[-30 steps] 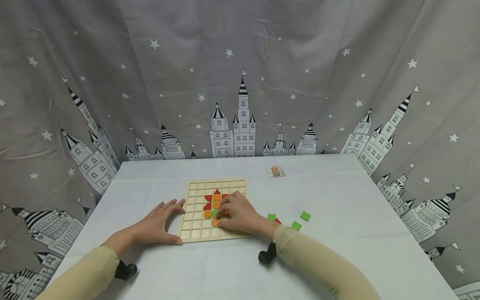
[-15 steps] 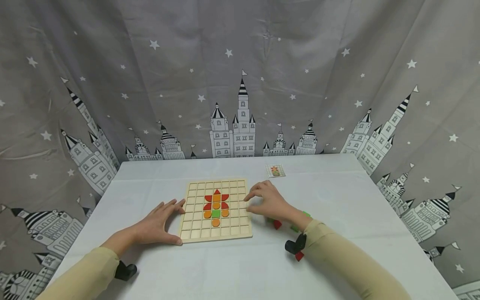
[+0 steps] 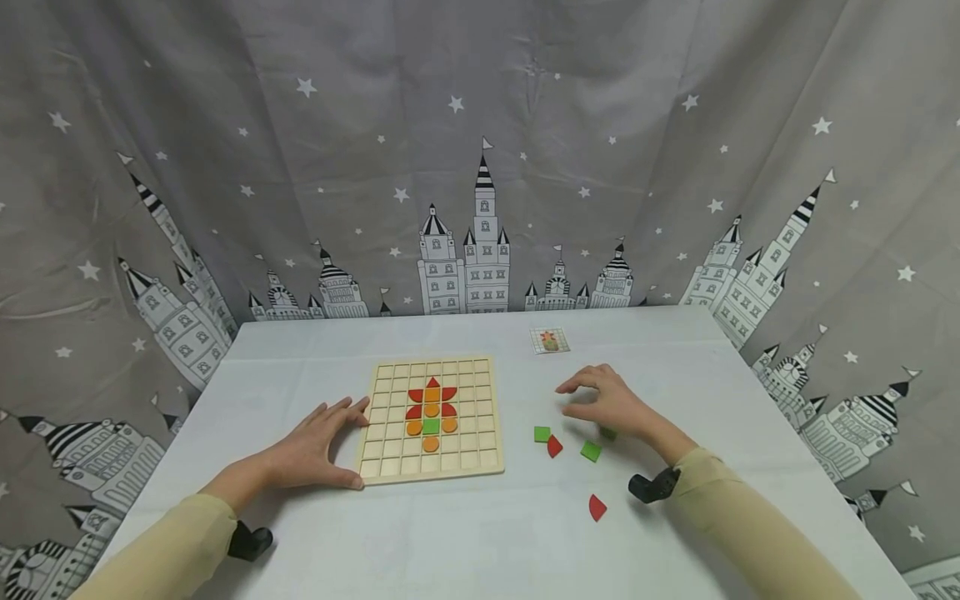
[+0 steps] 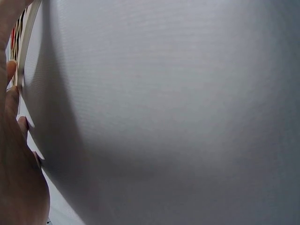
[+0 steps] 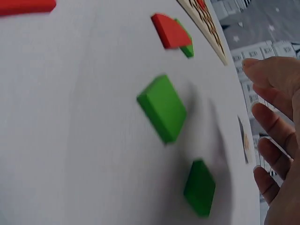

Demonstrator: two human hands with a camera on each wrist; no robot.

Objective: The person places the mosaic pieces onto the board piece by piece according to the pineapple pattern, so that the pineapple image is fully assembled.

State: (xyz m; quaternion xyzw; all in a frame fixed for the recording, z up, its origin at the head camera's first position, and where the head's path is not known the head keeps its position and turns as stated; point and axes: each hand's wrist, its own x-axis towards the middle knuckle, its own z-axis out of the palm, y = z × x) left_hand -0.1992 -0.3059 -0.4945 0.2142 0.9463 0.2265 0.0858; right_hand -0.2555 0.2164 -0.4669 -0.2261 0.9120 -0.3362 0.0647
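A: Your right hand hangs above the table, its fingers loosely bent, parted from the thumb, holding nothing.
B: Your left hand grips nothing either; it spreads along the board's left edge, thumb at the near corner.
A: Your forearms slant in from either side.
B: Near your right hand lie green squares and red wedges; the pattern card lies farther back.

The grid board looks smooth wood; backdrop, creased cloth; green tiles, matt (material unclear).
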